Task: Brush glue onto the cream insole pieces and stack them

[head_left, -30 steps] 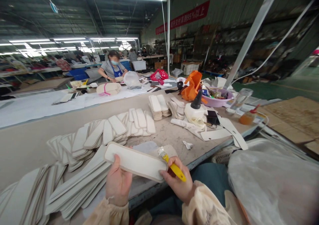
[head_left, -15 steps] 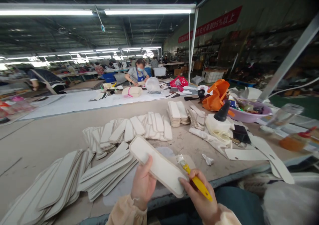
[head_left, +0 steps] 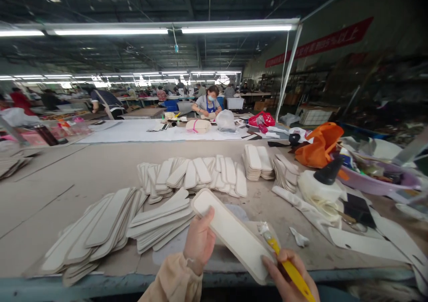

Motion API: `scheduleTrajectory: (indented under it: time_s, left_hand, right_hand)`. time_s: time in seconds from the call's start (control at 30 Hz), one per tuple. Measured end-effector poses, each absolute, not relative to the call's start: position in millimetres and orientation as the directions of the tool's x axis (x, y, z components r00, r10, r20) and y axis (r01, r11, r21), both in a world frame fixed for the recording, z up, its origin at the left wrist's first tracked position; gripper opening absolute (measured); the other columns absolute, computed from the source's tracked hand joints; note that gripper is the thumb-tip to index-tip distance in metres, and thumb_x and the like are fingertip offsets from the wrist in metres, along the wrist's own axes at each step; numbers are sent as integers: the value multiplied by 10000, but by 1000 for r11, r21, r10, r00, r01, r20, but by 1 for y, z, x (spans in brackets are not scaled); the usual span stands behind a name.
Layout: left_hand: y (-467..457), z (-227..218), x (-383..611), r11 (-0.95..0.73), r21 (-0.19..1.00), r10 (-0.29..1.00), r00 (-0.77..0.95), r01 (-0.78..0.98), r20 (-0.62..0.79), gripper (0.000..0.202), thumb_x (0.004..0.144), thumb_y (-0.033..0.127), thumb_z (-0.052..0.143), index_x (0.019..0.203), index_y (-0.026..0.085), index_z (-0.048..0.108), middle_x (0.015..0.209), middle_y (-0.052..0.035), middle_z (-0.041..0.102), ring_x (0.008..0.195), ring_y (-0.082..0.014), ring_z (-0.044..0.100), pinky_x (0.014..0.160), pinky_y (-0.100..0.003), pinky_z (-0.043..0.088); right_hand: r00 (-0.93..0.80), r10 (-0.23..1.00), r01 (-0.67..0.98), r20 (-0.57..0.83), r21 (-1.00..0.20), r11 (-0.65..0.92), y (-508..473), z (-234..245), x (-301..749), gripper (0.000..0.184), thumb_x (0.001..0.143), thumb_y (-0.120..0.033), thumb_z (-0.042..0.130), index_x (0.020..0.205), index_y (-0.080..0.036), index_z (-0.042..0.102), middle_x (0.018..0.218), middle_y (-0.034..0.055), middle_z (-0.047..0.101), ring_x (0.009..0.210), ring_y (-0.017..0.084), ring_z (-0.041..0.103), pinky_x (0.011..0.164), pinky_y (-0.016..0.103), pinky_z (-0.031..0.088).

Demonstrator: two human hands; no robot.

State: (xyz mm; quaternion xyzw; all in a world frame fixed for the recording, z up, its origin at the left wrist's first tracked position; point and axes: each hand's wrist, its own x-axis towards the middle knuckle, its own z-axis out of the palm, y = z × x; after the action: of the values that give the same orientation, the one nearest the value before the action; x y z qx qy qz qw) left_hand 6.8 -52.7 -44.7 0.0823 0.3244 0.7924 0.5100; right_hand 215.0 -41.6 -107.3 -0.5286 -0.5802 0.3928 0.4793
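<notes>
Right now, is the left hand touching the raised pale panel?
Touching. The head view shows the left hand with its thumb lying on the face of the raised pale panel.

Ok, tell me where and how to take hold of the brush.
Probably best by its yellow handle, coming from the picture's lower right: the slim handle slants down that way, while the bristles point up and left, with white stuff on them. The right hand grips the handle.

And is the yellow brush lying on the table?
No, the right hand holds the yellow brush by its handle.
</notes>
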Motion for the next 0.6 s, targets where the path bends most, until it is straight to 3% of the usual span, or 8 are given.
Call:
scheduleTrajectory:
  time_s: [0.37,0.6]
  left_hand:
    - [-55,-41,-21,-331,560,814,-529,-760,-238,186,852,162,612,1023,146,685,896,-48,763,778,-133,715,778,-236,578]
    - [-61,-48,-3,-282,557,859,-464,-781,-216,346,789,126,682,1130,167,639,972,-64,755,902,-179,710,889,-288,550]
  right_hand:
    - [-40,986,240,162,-956,167,-45,-107,215,413,705,-548,708,821,-245,454,571,-85,446,487,119,403,481,227,355]
    - [-51,987,221,154,-962,161,-48,-107,212,419,711,-551,708,841,-249,448,574,-84,425,489,125,386,461,228,350]
